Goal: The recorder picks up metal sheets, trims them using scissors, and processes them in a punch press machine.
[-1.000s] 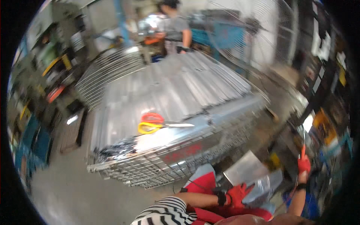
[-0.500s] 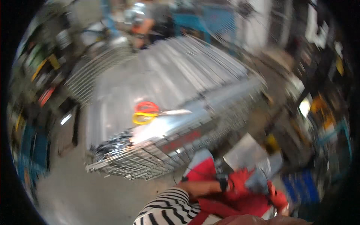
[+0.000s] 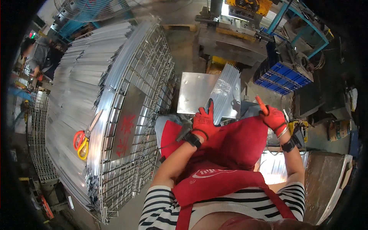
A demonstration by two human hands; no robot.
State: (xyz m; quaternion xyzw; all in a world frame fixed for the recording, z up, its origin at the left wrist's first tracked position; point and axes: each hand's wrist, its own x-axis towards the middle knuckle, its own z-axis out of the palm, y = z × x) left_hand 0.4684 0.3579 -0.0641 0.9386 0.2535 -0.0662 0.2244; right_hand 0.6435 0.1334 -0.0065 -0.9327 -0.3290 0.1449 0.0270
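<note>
The bundle of long, narrow silver metal strips (image 3: 224, 92) lies across the flat, square silver metal plate (image 3: 193, 93), right of the plate's middle. Its near end comes over the plate's near edge toward the red cloth apron (image 3: 241, 142) on the person's lap; its far end reaches past the far edge, close to the far right corner. The long axis runs away from the wearer and leans a little rightward, the strips packed side by side, their ends slightly stepped.

The left hand (image 3: 205, 122), in a red glove, is at the bundle's near end on its left side. Its fingers are spread, one pointing up along the strips; no closed grip shows, and whether the thumb hooks underneath cannot be told. The right hand (image 3: 273, 117), gloved alike, is curled around a slim orange rod-shaped handle (image 3: 262, 104), well right of the bundle and beyond the plate's right edge.

To steady the strips well, the left palm should press evenly near the end, with fingertips off the thin edges, which look likely to cut or slide. The handled piece is best held clear of the left fingers.
</note>
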